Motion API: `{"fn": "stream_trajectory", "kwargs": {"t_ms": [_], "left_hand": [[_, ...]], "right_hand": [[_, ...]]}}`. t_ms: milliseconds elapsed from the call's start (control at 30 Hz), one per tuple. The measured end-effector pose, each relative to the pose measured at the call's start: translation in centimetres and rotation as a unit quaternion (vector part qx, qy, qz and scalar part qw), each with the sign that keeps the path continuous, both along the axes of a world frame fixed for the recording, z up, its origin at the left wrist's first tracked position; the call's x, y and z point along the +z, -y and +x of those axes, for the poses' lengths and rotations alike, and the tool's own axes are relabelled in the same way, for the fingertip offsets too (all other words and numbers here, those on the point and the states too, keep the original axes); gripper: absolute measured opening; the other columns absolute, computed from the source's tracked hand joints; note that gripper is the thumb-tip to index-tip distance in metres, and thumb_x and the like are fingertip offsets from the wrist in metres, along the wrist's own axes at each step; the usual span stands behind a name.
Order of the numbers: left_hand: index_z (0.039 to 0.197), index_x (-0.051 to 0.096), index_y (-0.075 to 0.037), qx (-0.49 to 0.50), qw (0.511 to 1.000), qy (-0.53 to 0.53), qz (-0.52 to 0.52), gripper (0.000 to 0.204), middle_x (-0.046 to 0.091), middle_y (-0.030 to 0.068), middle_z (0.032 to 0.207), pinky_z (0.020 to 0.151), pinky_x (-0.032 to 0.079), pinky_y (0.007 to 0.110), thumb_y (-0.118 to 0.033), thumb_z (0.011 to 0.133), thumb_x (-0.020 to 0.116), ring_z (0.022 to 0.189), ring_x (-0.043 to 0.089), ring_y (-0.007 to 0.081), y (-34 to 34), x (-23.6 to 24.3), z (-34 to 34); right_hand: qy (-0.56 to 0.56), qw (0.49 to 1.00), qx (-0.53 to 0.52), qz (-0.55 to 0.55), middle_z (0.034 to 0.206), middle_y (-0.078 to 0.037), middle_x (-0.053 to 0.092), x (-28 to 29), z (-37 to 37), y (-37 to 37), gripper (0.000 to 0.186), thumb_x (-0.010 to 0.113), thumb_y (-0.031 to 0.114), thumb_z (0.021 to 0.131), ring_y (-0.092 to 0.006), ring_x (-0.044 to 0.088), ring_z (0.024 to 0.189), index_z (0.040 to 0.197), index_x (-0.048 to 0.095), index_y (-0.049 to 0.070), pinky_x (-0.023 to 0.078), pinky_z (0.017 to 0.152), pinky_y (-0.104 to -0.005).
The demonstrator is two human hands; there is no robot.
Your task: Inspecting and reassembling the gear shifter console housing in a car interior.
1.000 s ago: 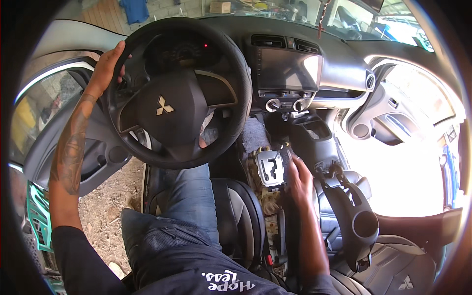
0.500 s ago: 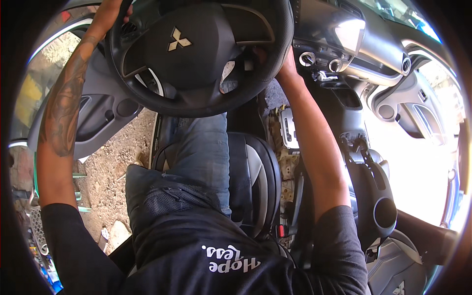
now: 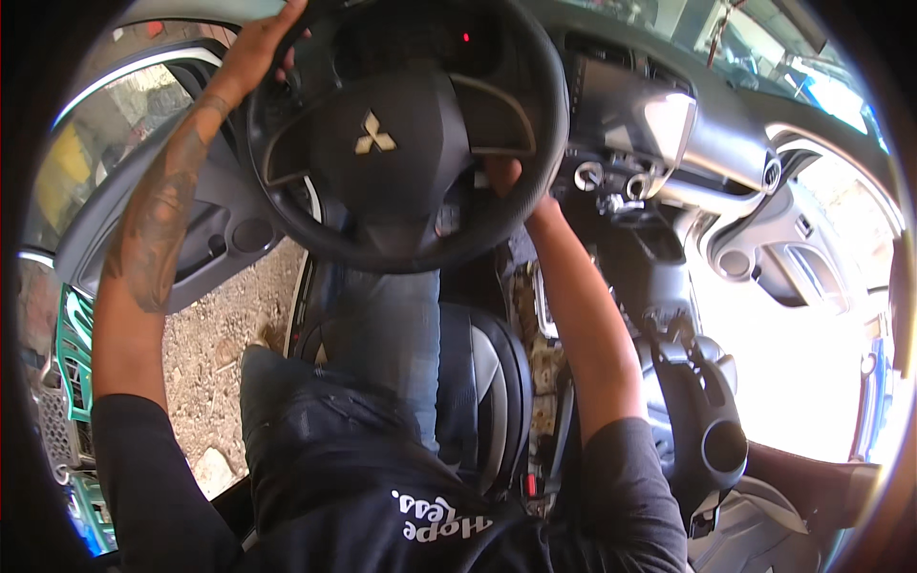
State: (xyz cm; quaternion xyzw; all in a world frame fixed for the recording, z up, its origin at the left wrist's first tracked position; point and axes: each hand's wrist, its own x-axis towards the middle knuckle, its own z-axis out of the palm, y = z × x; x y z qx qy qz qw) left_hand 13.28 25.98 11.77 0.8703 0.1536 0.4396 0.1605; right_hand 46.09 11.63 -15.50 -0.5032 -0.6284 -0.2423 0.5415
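While the left hand [image 3: 260,48], half curled, meets the far left of the wheel [image 3: 387,143], its hold unclear, the right hand [image 3: 504,176] sits mostly hidden behind it, its grip impossible to tell; the console [image 3: 688,413] already lies detached at right, the shifter plate [image 3: 544,318] still uncovered

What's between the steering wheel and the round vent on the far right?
The display screen and a stretch of dashboard, in the head view.
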Motion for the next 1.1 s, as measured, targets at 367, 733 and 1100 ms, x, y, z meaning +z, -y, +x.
{"fn": "stream_trajectory", "kwargs": {"t_ms": [367, 733, 1100], "left_hand": [[0.092, 0.068, 0.000, 0.014, 0.991, -0.045, -0.125, 0.079, 0.054, 0.0012, 0.057, 0.048, 0.041, 0.023, -0.075, 0.090, 0.042, 0.046, 0.051, 0.0088, -2.4, 0.4, -1.6], [0.088, 0.066, 0.001, 0.014, 0.987, -0.043, -0.156, 0.077, 0.053, 0.0022, 0.056, 0.046, 0.042, 0.024, -0.072, 0.091, 0.043, 0.044, 0.050, 0.0094, -1.8, 0.6, -1.5], [0.086, 0.065, 0.003, 0.005, 0.987, -0.035, -0.155, 0.073, 0.052, 0.0033, 0.055, 0.046, 0.040, 0.025, -0.066, 0.095, 0.043, 0.044, 0.049, 0.0102, -0.8, 0.9, -1.6]], "right_hand": [[-0.032, 0.996, 0.050, -0.060, 0.124, -0.022, 0.058, -1.7, 0.9, 0.1, 0.034, 0.054, 0.015, 0.095, -0.0358, 0.052, 0.120, 0.124, 0.057, 0.000, 0.038, 0.105, -0.0471], [-0.039, 0.991, 0.102, -0.073, 0.122, -0.022, 0.060, 3.4, -2.9, 1.9, 0.034, 0.055, 0.016, 0.095, -0.0344, 0.054, 0.118, 0.124, 0.058, -0.001, 0.039, 0.104, -0.0460], [-0.062, 0.978, 0.158, -0.123, 0.120, -0.021, 0.061, 8.7, -5.6, 0.0, 0.034, 0.055, 0.018, 0.095, -0.0330, 0.056, 0.116, 0.123, 0.059, -0.001, 0.041, 0.102, -0.0448]]}}
